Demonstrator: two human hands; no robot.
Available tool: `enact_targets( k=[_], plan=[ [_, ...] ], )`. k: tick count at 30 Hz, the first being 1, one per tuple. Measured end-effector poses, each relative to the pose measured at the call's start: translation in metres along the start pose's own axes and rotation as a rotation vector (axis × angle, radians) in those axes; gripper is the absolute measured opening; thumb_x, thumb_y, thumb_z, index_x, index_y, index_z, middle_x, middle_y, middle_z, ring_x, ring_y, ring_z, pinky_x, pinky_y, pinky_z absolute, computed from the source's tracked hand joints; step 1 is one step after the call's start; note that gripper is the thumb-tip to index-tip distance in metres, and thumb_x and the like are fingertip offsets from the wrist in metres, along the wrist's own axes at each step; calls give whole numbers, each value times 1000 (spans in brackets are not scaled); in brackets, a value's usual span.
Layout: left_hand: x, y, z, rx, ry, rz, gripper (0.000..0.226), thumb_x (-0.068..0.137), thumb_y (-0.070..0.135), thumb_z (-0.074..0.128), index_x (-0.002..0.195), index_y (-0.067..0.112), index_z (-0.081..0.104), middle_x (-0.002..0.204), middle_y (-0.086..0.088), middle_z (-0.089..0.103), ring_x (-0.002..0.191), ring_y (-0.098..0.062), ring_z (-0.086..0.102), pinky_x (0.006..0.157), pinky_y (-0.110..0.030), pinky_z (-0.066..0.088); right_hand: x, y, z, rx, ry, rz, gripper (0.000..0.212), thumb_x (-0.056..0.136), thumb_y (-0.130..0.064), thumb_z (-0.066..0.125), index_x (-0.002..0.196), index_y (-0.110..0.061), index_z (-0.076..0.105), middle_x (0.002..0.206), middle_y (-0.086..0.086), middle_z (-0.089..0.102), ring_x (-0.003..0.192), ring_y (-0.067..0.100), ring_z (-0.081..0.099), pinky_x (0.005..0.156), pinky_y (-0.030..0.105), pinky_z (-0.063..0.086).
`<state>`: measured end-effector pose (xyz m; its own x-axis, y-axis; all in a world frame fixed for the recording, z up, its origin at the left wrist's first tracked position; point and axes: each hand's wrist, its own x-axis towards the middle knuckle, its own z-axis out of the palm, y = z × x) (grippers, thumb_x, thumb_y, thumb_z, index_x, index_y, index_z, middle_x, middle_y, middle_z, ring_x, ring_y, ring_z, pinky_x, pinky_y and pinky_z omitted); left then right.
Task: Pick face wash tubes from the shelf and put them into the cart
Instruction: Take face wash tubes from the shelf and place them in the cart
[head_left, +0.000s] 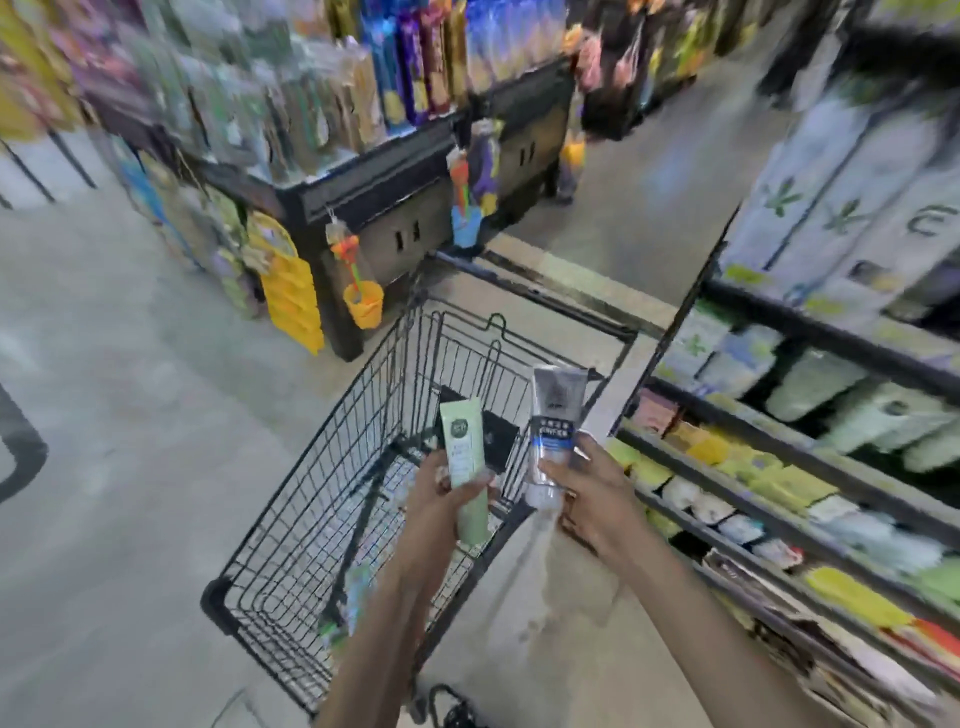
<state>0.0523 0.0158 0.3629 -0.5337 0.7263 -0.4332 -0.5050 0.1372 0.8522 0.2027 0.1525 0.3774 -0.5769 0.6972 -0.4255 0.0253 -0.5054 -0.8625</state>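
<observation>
My left hand (441, 499) grips a pale green face wash tube (464, 457) and holds it upright over the black wire cart (291, 519). To its right, my right hand (587, 493) holds a grey and white tube with a blue label (555, 415), also upright, above the cart's right rim. A dark packet (500, 436) and some blurred pale items lie inside the cart basket. The shelf (779, 467) with rows of packaged goods stands on my right.
A black display stand (395, 208) with hanging toys and stacked packets stands ahead of the cart. A yellow hanging pack (291, 301) is at its left corner. Grey concrete floor (130, 389) spreads to the left. The aisle runs on between stand and shelf.
</observation>
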Motion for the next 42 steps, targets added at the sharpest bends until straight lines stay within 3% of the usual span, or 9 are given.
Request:
enact_targets(
  k=[5, 9, 12, 16, 20, 24, 32, 36, 42],
  plan=[
    [-22, -3, 76, 75, -177, 54, 60, 80, -8, 73, 132, 17, 57, 109, -11, 75, 96, -31, 70, 85, -55, 56, -51, -25, -67, 9, 122, -128, 55, 74, -10, 84, 125, -17, 65, 114, 13, 74, 99, 31, 73, 94, 53, 55],
    [-52, -9, 134, 96, -264, 66, 59, 82, -16, 70, 130, 17, 59, 113, -18, 73, 92, -27, 72, 73, -36, 59, -100, -37, -120, 21, 217, -204, 60, 82, -5, 83, 135, -23, 60, 121, 7, 74, 109, 28, 73, 94, 48, 60],
    [-72, -16, 172, 153, -328, 110, 60, 82, -13, 72, 132, 17, 58, 108, -15, 75, 89, -29, 73, 73, -38, 61, -136, -46, -152, -16, 294, -269, 54, 79, -7, 86, 124, -30, 66, 118, -2, 76, 107, 20, 74, 97, 47, 57],
    [-94, -20, 216, 234, -390, 151, 66, 84, -3, 76, 137, 26, 53, 117, -2, 76, 105, -24, 74, 90, -50, 59, -171, -57, -183, -56, 424, -305, 66, 66, -16, 93, 124, -25, 64, 114, -3, 76, 97, 11, 75, 87, 35, 59],
    [-104, -19, 251, 260, -436, 174, 62, 85, -3, 75, 133, 31, 55, 114, 1, 77, 103, -23, 75, 91, -47, 57, -184, -73, -206, -138, 517, -347, 56, 78, -12, 90, 122, -28, 59, 109, -6, 76, 91, 4, 74, 80, 27, 58],
    [-93, -17, 276, 272, -471, 205, 62, 84, -1, 78, 135, 26, 56, 119, -2, 75, 111, -26, 72, 100, -55, 54, -177, -99, -220, -195, 605, -397, 61, 78, -19, 91, 126, -27, 55, 113, -6, 74, 98, 10, 72, 91, 38, 58],
    [-32, 9, 316, 242, -540, 190, 63, 83, -2, 79, 134, 25, 57, 117, -4, 76, 111, -28, 71, 104, -59, 51, -119, -182, -222, -342, 798, -546, 49, 77, -18, 88, 113, -29, 56, 105, -13, 67, 93, 3, 65, 75, 24, 48],
    [4, 25, 325, 256, -582, 167, 63, 85, -5, 76, 136, 24, 55, 118, -5, 76, 115, -28, 70, 107, -58, 49, -77, -220, -228, -396, 926, -588, 45, 80, -15, 85, 112, -26, 56, 104, -7, 68, 96, 10, 66, 79, 28, 50],
    [44, 42, 330, 259, -629, 165, 59, 84, -9, 75, 131, 22, 57, 114, -5, 77, 109, -31, 72, 94, -49, 58, -22, -250, -237, -415, 1083, -621, 51, 80, -18, 86, 123, -23, 59, 108, -9, 69, 99, 11, 67, 87, 33, 56]
  ],
)
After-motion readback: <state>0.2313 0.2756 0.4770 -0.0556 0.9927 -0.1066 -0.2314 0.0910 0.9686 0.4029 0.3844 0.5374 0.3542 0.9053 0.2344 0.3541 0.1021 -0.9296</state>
